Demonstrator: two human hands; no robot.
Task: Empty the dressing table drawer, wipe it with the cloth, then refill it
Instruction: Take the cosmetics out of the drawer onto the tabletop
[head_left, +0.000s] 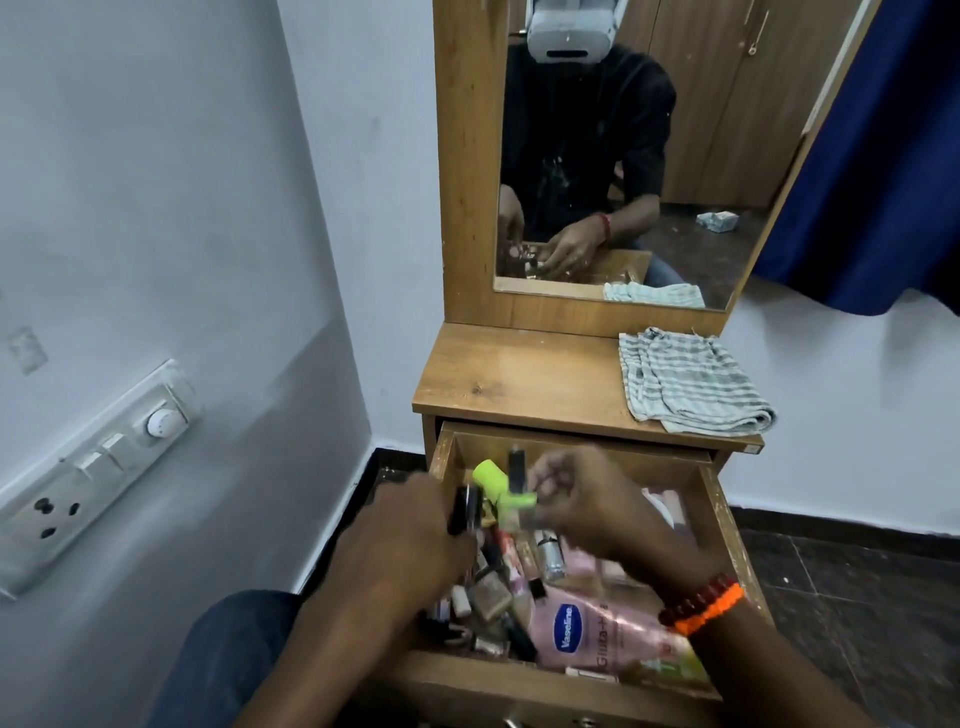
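The left hand grips a small black item, fingers curled round it, over the left part of the open drawer. The right hand is raised beside it with its fingers bent; it is blurred, and I cannot tell whether it holds the green tube that sits just at its fingertips or only touches it. An orange and dark red bracelet circles the right wrist. Below both hands the drawer is pulled out and full: a pink Vaseline bottle lies on its side toward the front, and a heap of small bottles and tubes crowds the left half. On the table top above the drawer, at the right end, lies the striped cloth, folded and rumpled, well apart from the hands. Behind it stands the mirror in a wooden frame. A blue curtain hangs to the right, and a switch plate is fixed on the left wall.
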